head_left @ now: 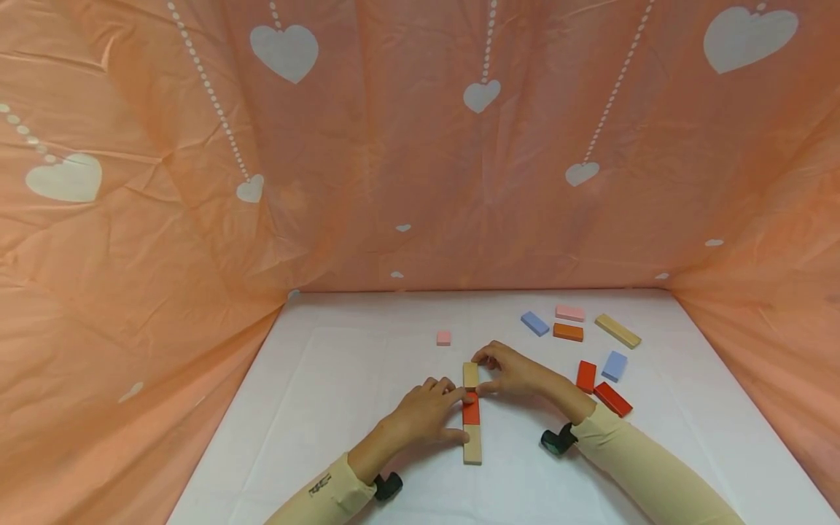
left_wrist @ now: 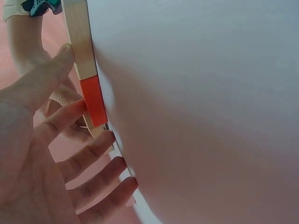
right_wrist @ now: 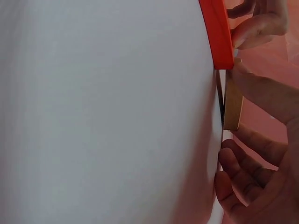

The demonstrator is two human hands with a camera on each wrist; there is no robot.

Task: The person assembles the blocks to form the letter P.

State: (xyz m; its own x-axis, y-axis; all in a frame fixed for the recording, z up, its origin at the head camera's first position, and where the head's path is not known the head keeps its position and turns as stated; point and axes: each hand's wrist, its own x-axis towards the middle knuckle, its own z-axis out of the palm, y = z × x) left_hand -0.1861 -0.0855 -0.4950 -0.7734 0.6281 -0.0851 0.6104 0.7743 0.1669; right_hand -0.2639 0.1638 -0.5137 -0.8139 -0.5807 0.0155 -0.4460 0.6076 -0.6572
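Observation:
A natural wood block and a red block lie end to end in a line on the white tabletop. A second natural wood block is at the far end, pinched lengthwise by my right hand between thumb and index finger. In the right wrist view, a narrow gap shows between this wood block and the tabletop. My left hand is at the left side of the line, fingers spread. Its index fingertip touches the red block, and its thumb rests against the near wood block.
A small pink block lies beyond the line. At the right are blue blocks, a pink block, an orange block, a long wood block and red blocks. An orange curtain surrounds the table.

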